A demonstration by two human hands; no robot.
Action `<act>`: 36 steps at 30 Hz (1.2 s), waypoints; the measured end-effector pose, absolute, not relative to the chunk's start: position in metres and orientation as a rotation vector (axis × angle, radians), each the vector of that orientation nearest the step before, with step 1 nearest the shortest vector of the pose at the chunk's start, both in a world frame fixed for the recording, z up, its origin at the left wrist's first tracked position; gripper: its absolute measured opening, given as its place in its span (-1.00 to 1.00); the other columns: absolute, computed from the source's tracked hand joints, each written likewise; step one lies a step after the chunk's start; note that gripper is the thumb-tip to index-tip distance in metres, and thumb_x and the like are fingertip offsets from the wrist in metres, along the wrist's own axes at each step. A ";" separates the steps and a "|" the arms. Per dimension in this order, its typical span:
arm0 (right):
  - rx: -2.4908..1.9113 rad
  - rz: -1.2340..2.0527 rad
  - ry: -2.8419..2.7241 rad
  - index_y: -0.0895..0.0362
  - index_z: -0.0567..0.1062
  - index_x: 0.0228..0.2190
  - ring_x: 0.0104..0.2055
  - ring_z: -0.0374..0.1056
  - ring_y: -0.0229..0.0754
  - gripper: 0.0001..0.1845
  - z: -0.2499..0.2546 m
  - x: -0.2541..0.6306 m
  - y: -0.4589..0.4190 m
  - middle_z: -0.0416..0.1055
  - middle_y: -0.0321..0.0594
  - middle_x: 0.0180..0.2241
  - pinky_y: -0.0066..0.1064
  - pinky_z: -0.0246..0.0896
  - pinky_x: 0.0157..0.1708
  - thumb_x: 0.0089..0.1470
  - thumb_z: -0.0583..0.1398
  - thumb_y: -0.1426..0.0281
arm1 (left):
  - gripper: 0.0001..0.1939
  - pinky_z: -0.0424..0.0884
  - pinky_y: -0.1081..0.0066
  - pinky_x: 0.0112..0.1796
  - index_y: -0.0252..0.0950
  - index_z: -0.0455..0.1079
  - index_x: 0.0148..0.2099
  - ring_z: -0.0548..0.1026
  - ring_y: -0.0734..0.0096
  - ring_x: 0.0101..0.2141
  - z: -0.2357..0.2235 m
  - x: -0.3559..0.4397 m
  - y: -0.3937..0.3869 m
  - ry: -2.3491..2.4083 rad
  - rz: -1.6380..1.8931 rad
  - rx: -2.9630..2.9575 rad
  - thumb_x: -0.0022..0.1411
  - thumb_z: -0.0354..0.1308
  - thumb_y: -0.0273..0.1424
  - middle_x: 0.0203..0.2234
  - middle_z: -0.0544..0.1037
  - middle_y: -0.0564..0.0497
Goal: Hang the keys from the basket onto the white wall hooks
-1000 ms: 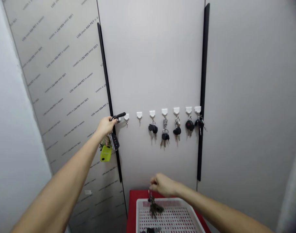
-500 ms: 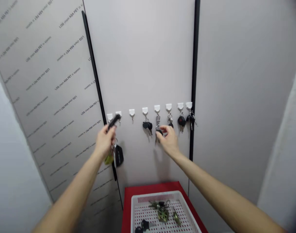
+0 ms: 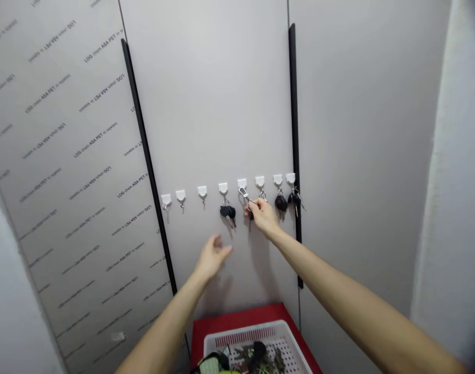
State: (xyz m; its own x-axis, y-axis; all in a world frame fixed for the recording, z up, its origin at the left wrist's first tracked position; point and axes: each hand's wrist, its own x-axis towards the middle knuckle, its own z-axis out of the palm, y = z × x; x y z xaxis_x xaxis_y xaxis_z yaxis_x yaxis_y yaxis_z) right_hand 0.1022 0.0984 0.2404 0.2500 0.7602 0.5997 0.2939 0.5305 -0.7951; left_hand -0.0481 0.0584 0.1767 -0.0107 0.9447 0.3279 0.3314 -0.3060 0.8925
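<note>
My right hand (image 3: 264, 217) is closed on a bunch of keys with a silver clip (image 3: 242, 192), just at a white adhesive hook (image 3: 241, 183). The clip tilts up to the left over the hook; whether it still catches the hook I cannot tell. Lower and to the left, my left hand (image 3: 212, 256) has its thumb and fingers apart and holds nothing. Between the hands hangs a pair of black-headed keys (image 3: 227, 212) on its own hook. Behind my right hand, another bunch is mostly hidden.
Black-headed keys (image 3: 281, 202) and a further bunch (image 3: 295, 199) hang at the right of the row. At the left, hooks (image 3: 181, 196) carry no keys. Below, a white perforated basket (image 3: 222, 340) with key bunches stands on a red surface (image 3: 200, 332). Black handle strips (image 3: 149, 161) edge the panel.
My left hand has let go of the black key fob bunch and moved right; black and yellow-green items now show in the basket. My right hand has lifted the silver clip, which hung straight.
</note>
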 end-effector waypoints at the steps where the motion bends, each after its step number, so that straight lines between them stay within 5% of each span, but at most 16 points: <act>1: -0.984 0.490 -1.314 0.14 0.16 -0.63 -0.67 0.11 -0.39 -0.82 0.245 0.102 0.097 0.18 -0.39 -0.67 -0.54 0.02 -0.65 -0.22 -0.05 0.28 | -0.51 0.22 0.49 -0.44 -0.37 0.15 -0.18 0.33 0.48 -0.43 0.197 -0.041 0.071 1.384 1.413 1.651 -0.22 0.07 -0.29 -0.30 0.33 -0.14; 9: -0.945 0.487 -1.612 0.16 0.16 -0.66 -0.68 0.09 -0.40 -0.81 0.250 0.099 0.079 0.13 -0.40 -0.73 -0.58 -0.04 -0.70 -0.19 -0.04 0.30 | -0.86 0.19 0.54 -0.62 -0.35 0.16 -0.53 0.30 0.57 -0.66 0.254 0.000 0.094 1.164 1.593 1.438 -0.13 -0.05 -0.36 -0.70 0.29 0.08; 16: -1.093 0.666 -1.829 0.19 0.19 -0.67 -0.68 0.05 -0.43 -0.85 0.166 0.104 0.057 0.12 -0.39 -0.73 -0.58 -0.04 -0.66 -0.19 -0.04 0.38 | -0.83 0.08 0.63 -0.71 -0.36 0.14 -0.54 0.14 0.70 -0.80 0.295 -0.031 0.053 0.927 1.447 1.473 -0.14 -0.04 -0.33 -0.85 0.14 0.21; 22: -1.189 0.739 -2.116 0.22 0.36 -0.52 -0.55 0.16 -0.37 -0.77 0.131 0.121 0.050 0.30 -0.30 -0.59 -0.55 0.05 -0.53 -0.36 0.00 0.56 | -0.78 0.10 0.55 -0.67 -0.37 0.21 -0.58 0.22 0.58 -0.74 0.242 -0.050 0.033 1.293 0.694 1.946 -0.18 -0.01 -0.28 -0.83 0.27 0.12; 25: -1.206 0.525 -1.876 0.22 0.34 -0.41 -0.46 0.20 -0.34 -0.70 0.161 0.146 0.060 0.33 -0.22 -0.45 -0.51 0.09 -0.44 -0.31 -0.02 0.55 | -0.72 0.20 0.48 -0.50 -0.38 0.30 -0.50 0.34 0.44 -0.54 0.213 -0.047 0.036 1.361 0.425 2.125 -0.26 0.05 -0.25 -0.59 0.42 0.00; 30: -1.325 -0.076 -1.314 0.18 0.25 -0.25 -0.36 0.20 -0.27 -0.59 0.222 0.181 0.080 0.27 -0.14 -0.30 -0.43 0.07 -0.35 -0.24 0.02 0.31 | -0.50 0.19 0.46 -0.32 -0.41 0.19 -0.19 0.32 0.36 -0.30 0.218 0.008 0.067 1.395 0.891 2.108 -0.20 0.01 -0.22 -0.27 0.35 -0.16; 36: -1.556 -0.147 -1.352 0.13 0.29 -0.36 -0.47 0.22 -0.23 -0.69 0.240 0.182 0.094 0.32 -0.24 -0.53 -0.46 0.03 -0.53 -0.23 0.01 0.28 | -0.71 0.22 0.44 -0.41 -0.32 0.22 -0.30 0.35 0.40 -0.42 0.230 0.082 0.102 1.560 1.355 1.938 -0.15 -0.03 -0.34 -0.44 0.41 -0.07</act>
State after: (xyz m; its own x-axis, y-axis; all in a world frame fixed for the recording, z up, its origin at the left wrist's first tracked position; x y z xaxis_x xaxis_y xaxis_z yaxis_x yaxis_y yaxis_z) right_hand 0.1817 0.0938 0.2399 0.3608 0.6646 0.6543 0.7895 0.1558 -0.5937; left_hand 0.0817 0.1021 0.2295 -0.0389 0.8808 0.4720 0.5904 -0.3608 0.7219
